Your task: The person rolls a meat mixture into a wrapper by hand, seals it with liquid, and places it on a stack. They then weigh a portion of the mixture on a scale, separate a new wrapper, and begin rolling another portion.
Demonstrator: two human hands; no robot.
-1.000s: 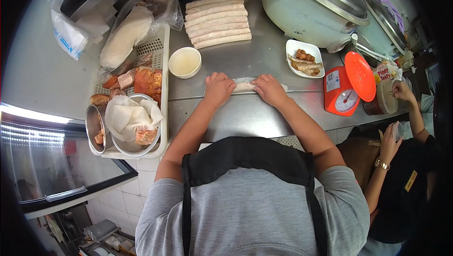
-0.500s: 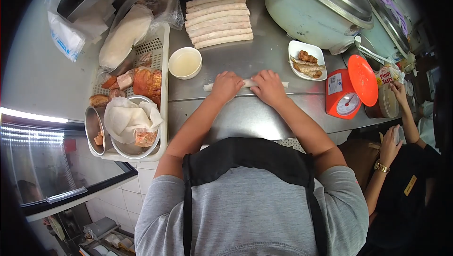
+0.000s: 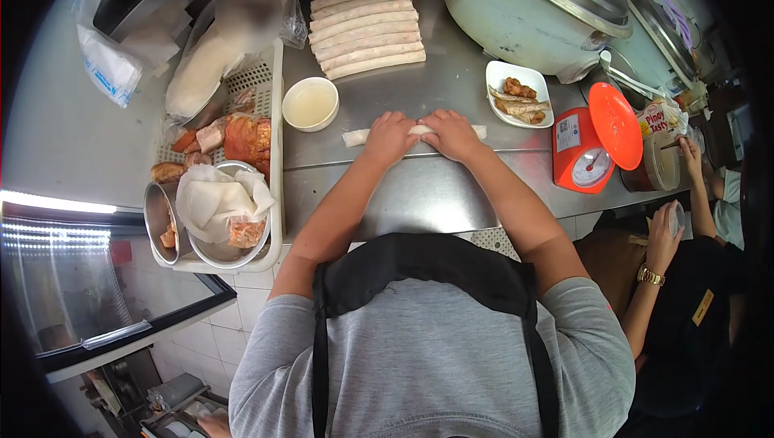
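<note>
A pale wrapped roll (image 3: 355, 138) lies crosswise on the steel counter. Both hands are on it: my left hand (image 3: 390, 139) rests over its left part, and my right hand (image 3: 451, 135) over its right part, with a short bit of roll showing between them. The fingers are bent over the roll and held close together. Behind my hands, several similar rolls (image 3: 367, 28) lie side by side in a stack. To the left of my hands stands a white bowl (image 3: 311, 105) of pale liquid.
At left, a white crate (image 3: 276, 156) holds meat, a metal bowl and wrappers. A small dish (image 3: 519, 94) of fried food, a red scale (image 3: 579, 152) and a large lidded container (image 3: 524, 22) stand right. A co-worker (image 3: 681, 293) is at far right, holding a cup.
My hands have moved slightly closer together on the roll, leaving less of it showing between them. The whole view has shifted a little. The co-worker's upper hand is slightly lower.
</note>
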